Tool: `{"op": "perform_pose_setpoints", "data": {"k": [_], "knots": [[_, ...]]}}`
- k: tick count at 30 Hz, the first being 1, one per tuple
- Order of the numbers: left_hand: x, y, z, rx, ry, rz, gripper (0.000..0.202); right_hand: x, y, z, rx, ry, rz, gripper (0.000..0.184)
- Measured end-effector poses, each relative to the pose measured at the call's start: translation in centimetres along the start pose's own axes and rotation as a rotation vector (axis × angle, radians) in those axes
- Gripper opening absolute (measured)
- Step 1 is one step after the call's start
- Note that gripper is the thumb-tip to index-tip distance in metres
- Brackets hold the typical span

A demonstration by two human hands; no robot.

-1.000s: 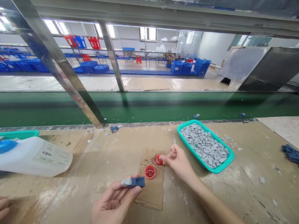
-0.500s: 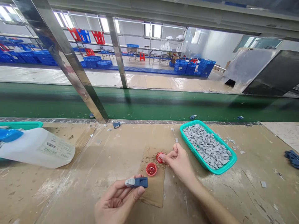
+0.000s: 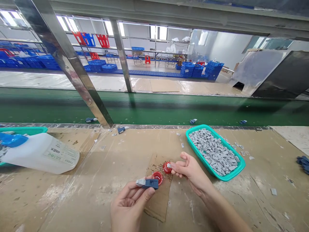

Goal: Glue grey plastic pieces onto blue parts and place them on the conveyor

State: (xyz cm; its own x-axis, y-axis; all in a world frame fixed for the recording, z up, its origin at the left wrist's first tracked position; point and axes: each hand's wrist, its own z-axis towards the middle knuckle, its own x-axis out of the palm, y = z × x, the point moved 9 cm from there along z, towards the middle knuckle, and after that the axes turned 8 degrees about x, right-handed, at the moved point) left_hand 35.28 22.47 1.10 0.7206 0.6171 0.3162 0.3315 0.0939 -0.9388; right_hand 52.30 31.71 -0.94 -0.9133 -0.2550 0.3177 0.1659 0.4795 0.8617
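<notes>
Left hand (image 3: 129,206): fingers and thumb closed around a blue part (image 3: 151,184), firm hold. The part lies roughly level, its grey end pointing left, just over the cardboard (image 3: 156,204).

Right hand (image 3: 190,172): thumb and forefinger pinched almost fully closed on a small grey piece (image 3: 169,166), at the rim of a red cap (image 3: 165,169). Cannot tell whether the cap is gripped too. The cap sits at the cardboard's far right, tilted.

Second red cap (image 3: 157,178): on the cardboard, open side up, just beside the blue part. Brown granules (image 3: 156,168) lie scattered around both caps.

Right of the cardboard: teal tray (image 3: 238,172), heaped with grey pieces (image 3: 212,149). Left of it, well apart: white jug (image 3: 41,155), lying on its side. Beyond it: green belt (image 3: 145,109), carrying a few small blue-and-grey parts (image 3: 89,120).
</notes>
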Motion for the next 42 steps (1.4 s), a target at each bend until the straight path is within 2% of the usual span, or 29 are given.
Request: {"op": "perform_pose_setpoints", "data": {"k": [6,9,18,21,25,30,35,39,42], "knots": [[0.9,0.3,-0.3,-0.007,0.032,0.010,0.028,2.6,0.8,-2.3,0.010,0.161,0.045,0.053],[1.1,0.3,-0.5,-0.011,0.047,0.026,0.026,3.5,0.9,-2.8,0.028,0.188,0.014,0.056],[1.4,-0.1,-1.1,0.029,0.034,0.090,0.023,3.4,-0.5,-2.3,0.067,0.189,-0.078,0.059],[1.9,-0.3,-1.0,0.040,0.087,0.130,0.019,3.4,-1.2,-2.0,0.110,0.210,-0.111,0.061],[2.7,-0.2,-0.4,-0.022,0.202,0.191,0.020,3.4,-1.7,-1.9,0.139,0.221,-0.150,0.060],[4.3,0.7,0.5,-0.124,0.389,0.211,0.026,2.4,-1.1,-2.0,0.086,0.105,-0.132,0.060],[7.6,1.4,1.0,-0.151,0.626,0.187,0.039,1.2,0.5,-2.3,0.028,0.039,-0.108,0.044],[8.8,2.2,2.8,-0.144,0.615,0.146,0.044,-1.4,2.9,-3.0,-0.056,-0.070,-0.060,0.040],[9.3,2.4,6.1,-0.022,0.580,0.220,0.045,-3.3,4.3,-3.5,-0.124,-0.151,-0.060,0.038]]}}
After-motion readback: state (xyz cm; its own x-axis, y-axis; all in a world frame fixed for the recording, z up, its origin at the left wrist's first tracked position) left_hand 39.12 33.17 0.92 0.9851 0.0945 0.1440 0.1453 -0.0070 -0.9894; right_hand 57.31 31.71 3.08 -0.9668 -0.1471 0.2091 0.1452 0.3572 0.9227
